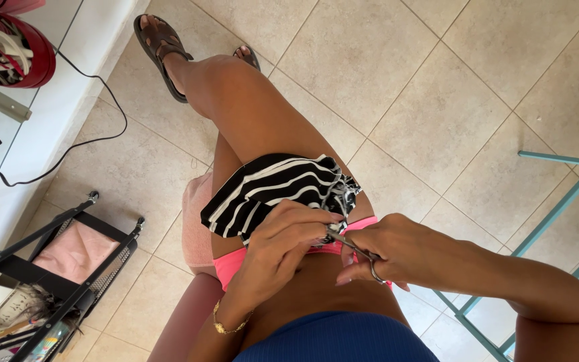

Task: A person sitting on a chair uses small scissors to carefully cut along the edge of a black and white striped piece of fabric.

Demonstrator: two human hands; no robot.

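A black-and-white striped piece of fabric (269, 191) lies bunched on my lap, over my thighs. My left hand (286, 245) pinches its near edge, fingers curled around the cloth. My right hand (397, 251) grips a pair of small metal scissors (356, 251), with fingers through the handle loops. The scissor tips point left toward the fabric edge, right beside my left fingertips. I sit on a pink seat (196, 221) with my legs stretched out over the tiled floor.
A black wheeled cart (68, 268) with pink cloth and other items stands at the lower left. A red round container (8, 50) sits on a white surface at top left, with a black cable (112, 107) trailing down. A teal metal frame (557, 208) stands at right.
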